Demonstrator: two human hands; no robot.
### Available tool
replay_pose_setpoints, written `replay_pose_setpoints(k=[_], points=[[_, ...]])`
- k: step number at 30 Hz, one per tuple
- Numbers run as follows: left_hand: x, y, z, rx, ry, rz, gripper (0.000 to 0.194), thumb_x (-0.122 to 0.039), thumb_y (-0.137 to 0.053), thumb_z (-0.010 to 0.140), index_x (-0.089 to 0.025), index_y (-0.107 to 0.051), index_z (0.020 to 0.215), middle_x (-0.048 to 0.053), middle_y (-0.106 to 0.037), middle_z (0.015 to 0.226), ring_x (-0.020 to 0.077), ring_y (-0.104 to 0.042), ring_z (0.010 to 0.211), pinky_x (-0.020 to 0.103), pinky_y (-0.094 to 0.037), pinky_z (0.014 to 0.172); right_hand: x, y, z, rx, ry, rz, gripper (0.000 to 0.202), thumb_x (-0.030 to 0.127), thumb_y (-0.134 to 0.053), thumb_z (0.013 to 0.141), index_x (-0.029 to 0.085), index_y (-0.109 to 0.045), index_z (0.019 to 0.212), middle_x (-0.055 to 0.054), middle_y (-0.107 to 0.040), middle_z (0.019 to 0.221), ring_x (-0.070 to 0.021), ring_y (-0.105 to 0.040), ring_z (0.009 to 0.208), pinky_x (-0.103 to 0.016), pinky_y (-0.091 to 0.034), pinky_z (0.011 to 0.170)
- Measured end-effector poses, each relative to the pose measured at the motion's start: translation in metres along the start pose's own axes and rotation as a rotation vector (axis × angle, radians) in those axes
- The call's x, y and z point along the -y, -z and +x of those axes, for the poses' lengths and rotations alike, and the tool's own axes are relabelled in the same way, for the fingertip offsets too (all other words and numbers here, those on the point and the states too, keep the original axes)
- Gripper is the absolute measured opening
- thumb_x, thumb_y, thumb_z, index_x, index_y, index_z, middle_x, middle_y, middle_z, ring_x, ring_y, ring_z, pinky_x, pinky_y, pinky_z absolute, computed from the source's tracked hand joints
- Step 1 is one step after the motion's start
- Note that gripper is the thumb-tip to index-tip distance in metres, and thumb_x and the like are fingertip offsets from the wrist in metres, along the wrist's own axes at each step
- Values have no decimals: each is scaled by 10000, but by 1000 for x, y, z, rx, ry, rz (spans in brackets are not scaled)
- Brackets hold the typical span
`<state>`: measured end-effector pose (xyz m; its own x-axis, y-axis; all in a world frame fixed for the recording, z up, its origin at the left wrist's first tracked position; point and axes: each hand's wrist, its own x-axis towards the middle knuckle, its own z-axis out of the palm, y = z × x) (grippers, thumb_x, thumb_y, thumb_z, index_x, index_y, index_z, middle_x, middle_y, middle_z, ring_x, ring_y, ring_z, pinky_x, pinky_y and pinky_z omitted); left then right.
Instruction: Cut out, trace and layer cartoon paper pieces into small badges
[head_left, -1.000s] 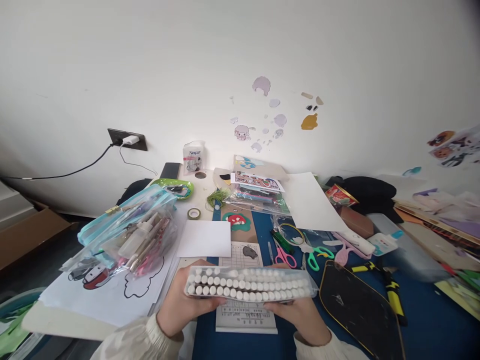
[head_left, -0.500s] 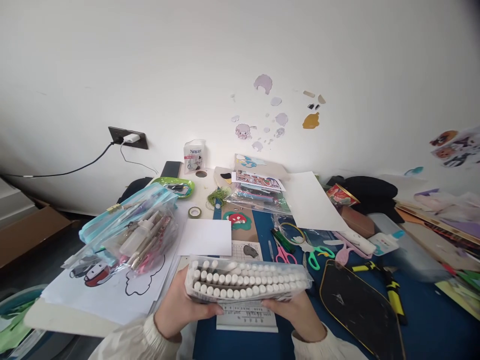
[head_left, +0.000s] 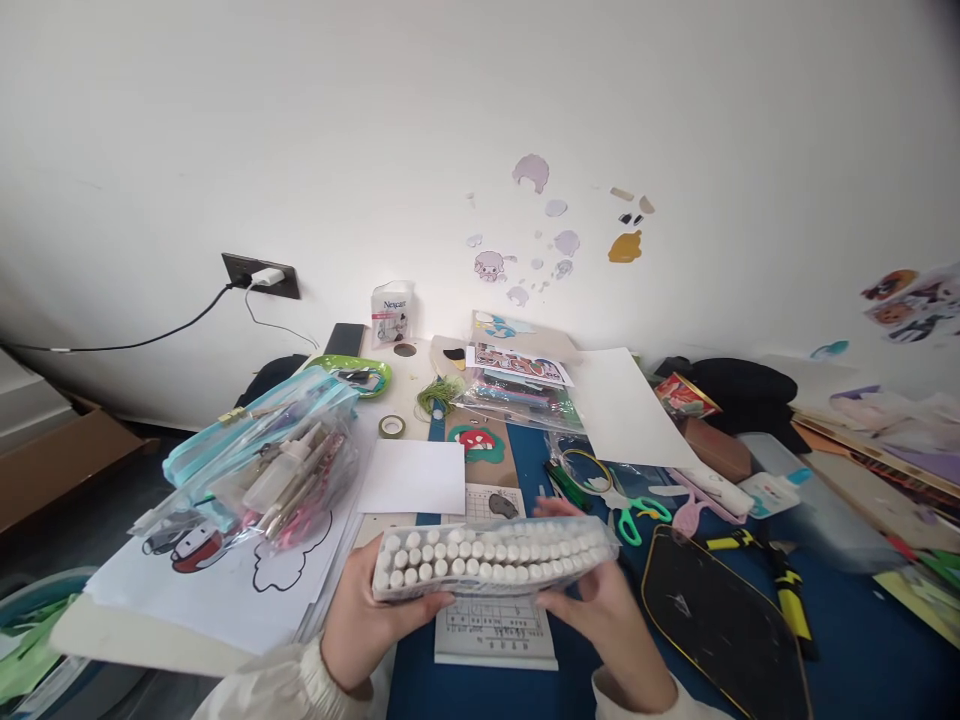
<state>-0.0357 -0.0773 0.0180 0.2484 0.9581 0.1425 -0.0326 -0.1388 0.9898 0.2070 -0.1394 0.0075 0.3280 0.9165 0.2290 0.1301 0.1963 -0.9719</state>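
Case of white-capped pens (head_left: pixel 495 560) is held between two hands at the lower centre of the frame, apparently raised off the surface, with the cap ends facing the viewer. Its long axis runs across the picture from left to right, nearly level, the right end a little higher.

Neither hand is the nearer one, for each has an end. At the left end the left hand (head_left: pixel 364 610) wraps around the case, thumb stretched inward along the lower edge; its other fingers are hidden behind the case, though the grip looks firm. At the right end the right hand (head_left: pixel 600 600) has its thumb beneath the lower edge, while fingers show beyond the upper edge, parted from the thumb; how hard they press, I cannot tell.

Beneath the case, a printed pad (head_left: pixel 495 640) lies on a blue surface (head_left: pixel 420 690), partly covered from view. Just beyond the left end is a white sheet (head_left: pixel 411 477). Right of the case, the room is crowded: green-handled scissors (head_left: pixel 641 517) sit near the right hand, with a black board (head_left: pixel 724 610) lower down and yellow-and-black pliers (head_left: pixel 791 595) beyond it. At centre left, a clear bag of tools (head_left: pixel 285 480) rests on papers, well apart from the case.
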Motion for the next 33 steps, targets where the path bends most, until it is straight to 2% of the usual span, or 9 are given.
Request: replay_pose_setpoints(k=[3,5,11,13,21,24,28,31,33], points=[[4,1,-2,5,0,51,328,-313,-851,612,-154,-712,863,61,-773,822,257,-729,755,308,-606,669,21,-8,-23,-480,427,-277,360,239,-651,872,295,-624,1227,-85,-644,1261,-309,-591,1184,-464,-500,964],[8,3,-2,6,-16,90,331,-322,-855,608,-158,-707,855,60,-772,811,254,-726,739,307,-603,661,32,-26,-37,-270,608,-528,331,178,-575,893,311,-682,1177,-63,-700,1165,-309,-648,1085,-461,-498,952],[9,7,-2,55,-96,126,419,-337,-878,562,-162,-719,908,72,-773,846,271,-731,776,323,-604,710,54,-76,-29,41,672,-834,689,322,-626,889,284,-358,1523,-65,-609,1359,-363,-611,1192,-518,-461,1033],[8,8,-1,64,-107,121,461,-328,-894,529,-164,-723,925,72,-775,858,277,-731,793,326,-604,721,60,-77,-20,153,738,-832,723,327,-649,877,274,-344,1529,-68,-634,1327,-351,-644,1149,-481,-515,983],[8,6,-1,20,-112,112,383,-314,-862,601,-177,-728,933,67,-783,868,275,-739,794,335,-616,722,82,-46,-9,166,801,-894,609,302,-627,880,250,-456,1463,-68,-708,1212,-318,-697,1041,-462,-517,953],[13,4,-4,-29,-84,62,338,-299,-849,617,-185,-735,914,62,-785,867,276,-743,806,337,-624,731,58,-21,-21,66,741,-825,506,200,-588,877,279,-550,1376,-64,-671,1273,-308,-637,1145,-430,-517,941],[17,4,-3,-105,-50,18,357,-310,-864,587,-180,-741,895,75,-787,904,300,-744,858,369,-627,785,4,10,-28,-413,417,-482,498,230,-710,813,279,-576,1291,-94,-571,1370,-324,-522,1267,-456,-491,983],[12,-4,-1,-142,41,-105,473,-385,-854,605,-155,-725,997,105,-779,983,335,-729,947,412,-618,836,-19,11,-20,-160,-75,-132,652,391,-801,735,269,-548,1324,-123,-584,1372,-351,-560,1239,-451,-550,915],[5,-16,-3,-190,146,-233,557,-447,-837,630,-144,-700,1078,114,-775,1003,343,-723,969,415,-625,822,-22,-4,-14,-61,-197,133,659,504,-743,771,285,-528,1354,-120,-612,1346,-344,-596,1205,-474,-552,918]])
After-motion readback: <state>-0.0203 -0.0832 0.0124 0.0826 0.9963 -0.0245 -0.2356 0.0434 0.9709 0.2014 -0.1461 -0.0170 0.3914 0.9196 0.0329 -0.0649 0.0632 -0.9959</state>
